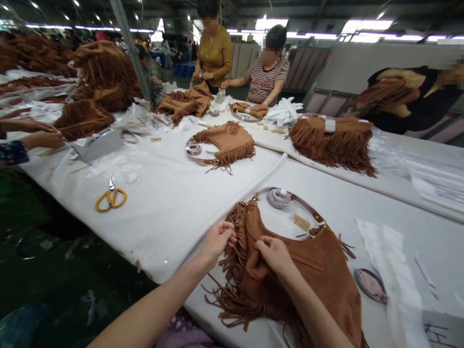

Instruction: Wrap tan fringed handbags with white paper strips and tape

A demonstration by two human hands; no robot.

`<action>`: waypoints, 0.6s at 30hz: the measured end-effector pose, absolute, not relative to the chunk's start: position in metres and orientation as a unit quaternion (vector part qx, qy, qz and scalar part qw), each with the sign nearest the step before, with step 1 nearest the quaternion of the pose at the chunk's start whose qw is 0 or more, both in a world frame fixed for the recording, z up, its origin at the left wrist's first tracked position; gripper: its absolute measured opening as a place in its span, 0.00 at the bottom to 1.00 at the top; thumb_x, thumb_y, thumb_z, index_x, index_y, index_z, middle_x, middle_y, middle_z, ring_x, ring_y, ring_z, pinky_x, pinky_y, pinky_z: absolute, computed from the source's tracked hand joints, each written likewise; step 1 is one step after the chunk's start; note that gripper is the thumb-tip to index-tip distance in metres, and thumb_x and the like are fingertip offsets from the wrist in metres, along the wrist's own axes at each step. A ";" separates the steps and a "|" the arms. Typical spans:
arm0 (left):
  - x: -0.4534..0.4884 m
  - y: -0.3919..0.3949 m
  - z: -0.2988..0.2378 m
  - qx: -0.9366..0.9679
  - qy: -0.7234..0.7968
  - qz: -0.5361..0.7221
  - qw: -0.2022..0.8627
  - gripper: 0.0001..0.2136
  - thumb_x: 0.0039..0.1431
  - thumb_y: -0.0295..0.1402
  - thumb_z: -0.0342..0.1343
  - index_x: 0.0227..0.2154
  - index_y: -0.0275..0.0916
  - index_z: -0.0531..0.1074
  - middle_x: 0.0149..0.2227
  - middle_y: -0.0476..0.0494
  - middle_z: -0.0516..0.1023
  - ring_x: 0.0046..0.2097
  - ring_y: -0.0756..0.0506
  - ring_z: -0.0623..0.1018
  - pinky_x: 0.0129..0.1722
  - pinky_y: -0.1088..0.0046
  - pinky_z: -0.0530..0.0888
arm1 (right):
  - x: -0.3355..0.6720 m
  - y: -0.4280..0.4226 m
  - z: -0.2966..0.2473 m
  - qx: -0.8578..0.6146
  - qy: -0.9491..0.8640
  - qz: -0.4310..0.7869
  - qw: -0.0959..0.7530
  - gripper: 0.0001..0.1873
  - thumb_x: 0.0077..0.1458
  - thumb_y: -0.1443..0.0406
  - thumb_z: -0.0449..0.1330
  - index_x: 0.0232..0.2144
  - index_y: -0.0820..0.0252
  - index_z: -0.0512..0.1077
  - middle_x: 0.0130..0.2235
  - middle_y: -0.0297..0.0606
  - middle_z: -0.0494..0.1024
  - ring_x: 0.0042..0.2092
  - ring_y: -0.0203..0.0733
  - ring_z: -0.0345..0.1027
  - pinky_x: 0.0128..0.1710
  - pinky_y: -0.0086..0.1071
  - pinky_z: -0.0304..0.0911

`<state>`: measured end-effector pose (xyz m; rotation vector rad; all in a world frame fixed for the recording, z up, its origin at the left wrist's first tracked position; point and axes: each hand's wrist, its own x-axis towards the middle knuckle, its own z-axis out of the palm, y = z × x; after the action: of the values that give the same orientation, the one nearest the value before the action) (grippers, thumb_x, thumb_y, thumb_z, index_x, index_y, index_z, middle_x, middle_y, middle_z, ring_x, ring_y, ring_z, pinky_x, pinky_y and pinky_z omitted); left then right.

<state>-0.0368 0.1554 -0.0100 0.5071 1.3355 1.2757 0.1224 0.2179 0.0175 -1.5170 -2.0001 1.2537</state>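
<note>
A brown suede handbag (326, 270) with long fringe lies on the white-covered table in front of me. My right hand (274, 252) is closed, thumb and fingers pinching a fold of the bag near its left side. Beside the fringe (237, 246), my left hand (219, 238) has its fingertips drawn together; whatever they hold, if anything, is too small to make out. The bag's strap (304, 205) arches away at the top. Inside that loop lie a wrapped coiled strap (278, 198) and a tan tag (301, 222).
Yellow-handled scissors (110, 199) lie to the left. Another fringed bag (234, 142) rests farther back, and stacked bags (331, 142) stand behind right. A roll of tape (370, 285) and white paper (395, 270) are at right. Co-workers handle bags around the table.
</note>
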 end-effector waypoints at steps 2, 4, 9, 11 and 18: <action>-0.033 0.153 -0.015 0.223 0.581 0.535 0.572 0.10 0.53 0.38 0.57 0.32 0.36 0.68 0.28 0.47 0.73 0.28 0.51 0.73 0.26 0.78 0.68 | 0.126 0.217 0.014 -0.520 -0.666 0.504 0.180 0.12 0.43 0.56 0.53 0.18 0.57 0.61 0.18 0.31 0.64 0.22 0.35 0.57 0.22 0.29 0.54; -0.025 0.151 -0.019 0.235 0.587 0.512 0.582 0.13 0.52 0.42 0.59 0.30 0.36 0.70 0.26 0.46 0.73 0.28 0.49 0.73 0.24 0.76 0.67 | 0.128 0.216 0.013 -0.505 -0.592 0.593 0.207 0.14 0.42 0.54 0.57 0.24 0.58 0.65 0.22 0.32 0.69 0.24 0.37 0.62 0.25 0.29 0.59; -0.006 0.156 -0.019 0.280 0.590 0.477 0.588 0.18 0.44 0.48 0.65 0.26 0.35 0.73 0.25 0.47 0.73 0.28 0.49 0.70 0.24 0.76 0.63 | 0.129 0.214 0.014 -0.479 -0.477 0.693 0.250 0.21 0.39 0.52 0.68 0.29 0.60 0.69 0.25 0.33 0.73 0.27 0.38 0.65 0.27 0.29 0.62; -0.003 0.161 -0.019 0.284 0.582 0.474 0.597 0.20 0.40 0.48 0.67 0.27 0.35 0.73 0.26 0.48 0.73 0.29 0.49 0.69 0.26 0.76 0.62 | 0.129 0.213 0.013 -0.465 -0.481 0.696 0.261 0.21 0.40 0.51 0.68 0.27 0.60 0.69 0.24 0.32 0.71 0.26 0.37 0.63 0.26 0.28 0.61; 0.001 0.172 -0.023 0.269 0.555 0.501 0.607 0.22 0.41 0.50 0.65 0.26 0.38 0.64 0.23 0.53 0.67 0.26 0.52 0.65 0.26 0.76 0.60 | 0.132 0.214 0.000 -0.432 -0.503 0.696 0.276 0.22 0.48 0.47 0.63 0.24 0.60 0.68 0.24 0.32 0.71 0.27 0.37 0.63 0.28 0.29 0.61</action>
<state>0.0008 0.1717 -0.0235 0.6226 1.2822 1.1569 0.1325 0.2139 -0.0004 -1.1608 -1.3524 1.8690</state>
